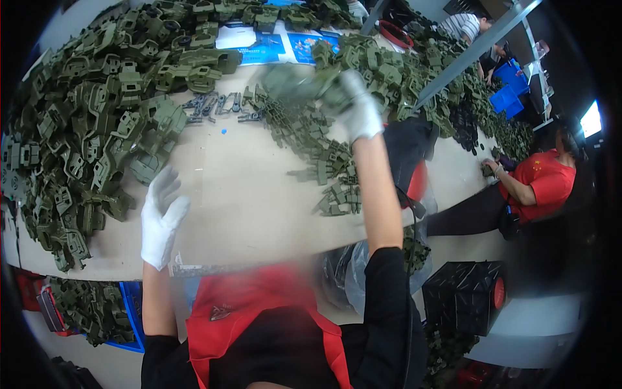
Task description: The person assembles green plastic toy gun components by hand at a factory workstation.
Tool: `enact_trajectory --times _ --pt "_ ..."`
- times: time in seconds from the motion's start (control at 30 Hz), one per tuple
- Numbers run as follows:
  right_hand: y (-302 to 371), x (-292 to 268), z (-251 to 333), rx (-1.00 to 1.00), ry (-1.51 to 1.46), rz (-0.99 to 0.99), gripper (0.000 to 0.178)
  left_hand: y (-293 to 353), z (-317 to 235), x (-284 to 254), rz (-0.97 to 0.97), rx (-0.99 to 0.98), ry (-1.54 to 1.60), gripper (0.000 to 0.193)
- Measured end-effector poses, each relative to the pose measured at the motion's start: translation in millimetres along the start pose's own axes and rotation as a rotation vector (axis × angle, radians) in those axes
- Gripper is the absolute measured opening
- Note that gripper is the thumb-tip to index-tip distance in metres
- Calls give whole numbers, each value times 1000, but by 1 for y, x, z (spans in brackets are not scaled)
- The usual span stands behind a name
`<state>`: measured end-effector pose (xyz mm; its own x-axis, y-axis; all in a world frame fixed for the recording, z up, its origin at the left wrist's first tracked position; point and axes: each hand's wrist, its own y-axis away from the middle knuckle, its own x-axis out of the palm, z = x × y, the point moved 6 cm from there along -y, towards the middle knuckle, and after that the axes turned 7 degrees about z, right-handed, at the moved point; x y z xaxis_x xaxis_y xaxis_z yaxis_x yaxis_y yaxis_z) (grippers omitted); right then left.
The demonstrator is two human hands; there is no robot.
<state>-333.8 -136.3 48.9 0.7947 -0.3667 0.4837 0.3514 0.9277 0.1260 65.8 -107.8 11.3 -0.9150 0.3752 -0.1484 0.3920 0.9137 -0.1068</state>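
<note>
My left hand (162,220), in a white glove, is held above the near left of the table with its fingers stretched out and nothing in it. A heap of dark green plastic toy vehicle bodies (107,123) lies just beyond and to its left. Farther forward, my gloved right hand (360,110) is closed on a green plastic toy vehicle part (332,92), smeared by motion. Below it on the table are small green plastic pieces (317,139). Small grey metallic-looking parts (210,106) sit between the two heaps.
More green parts (382,58) are piled at the far right, near a slanted metal post (473,55). Blue printed sheets (265,50) lie at the back. A dark bag (411,152) rests by the right edge. A person in red (541,178) sits at right; a blue crate (133,311) is below left.
</note>
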Motion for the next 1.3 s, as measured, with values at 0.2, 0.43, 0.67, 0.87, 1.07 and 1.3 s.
enact_trajectory --times 0.2,0.43,0.67,0.87,1.07,1.3 --pt "-133 -122 146 -319 -473 -193 39 51 66 -28 -156 -259 -54 52" --pt "-198 -259 210 -647 -318 -301 52 62 95 -28 -351 -271 -190 38" --pt "-151 -133 167 -282 1556 -1073 46 53 55 -1 -305 -50 -878 28" --pt "-252 -114 118 -263 2293 -511 43 47 62 0 -301 -51 -852 22" --pt "-305 -188 131 -207 1961 -641 27 40 65 2 -303 -49 -845 19" --pt "-168 -64 176 -955 1598 -537 32 44 73 -10 -330 -129 -618 17"
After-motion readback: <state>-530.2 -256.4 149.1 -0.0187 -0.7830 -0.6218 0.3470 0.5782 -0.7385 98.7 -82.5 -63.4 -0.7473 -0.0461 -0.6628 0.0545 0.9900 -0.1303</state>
